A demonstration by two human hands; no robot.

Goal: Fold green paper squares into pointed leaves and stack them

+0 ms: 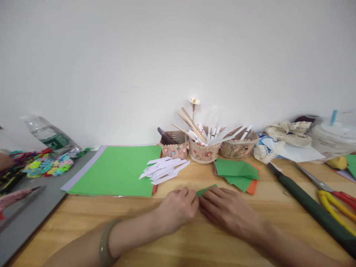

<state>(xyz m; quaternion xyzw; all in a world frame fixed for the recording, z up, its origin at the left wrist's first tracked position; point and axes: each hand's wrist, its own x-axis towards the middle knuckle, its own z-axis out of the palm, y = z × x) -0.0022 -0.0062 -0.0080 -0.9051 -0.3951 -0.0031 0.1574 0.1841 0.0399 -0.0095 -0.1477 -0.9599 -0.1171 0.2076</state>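
Observation:
A small piece of green paper (206, 189) lies on the wooden table (155, 244), mostly covered by my hands. My left hand (180, 205), with a bangle on its wrist, is closed, its fingertips curled at the paper's left end. My right hand (229, 209) presses its bent fingers together over the paper's right side. Behind them lie a pile of white paper strips (164, 170) and a stack of green and orange paper pieces (236, 171). Larger green sheets (116, 170) are to the left.
Three decorated baskets (204, 152) with pens and sticks stand by the wall. On the right are a long dark green tool (308, 202), scissors (330, 193), lace (289, 133) and a lidded cup (333, 135). At left, a bottle (51, 135), colourful flowers (51, 163) and a pink glue gun (15, 198) sit on grey.

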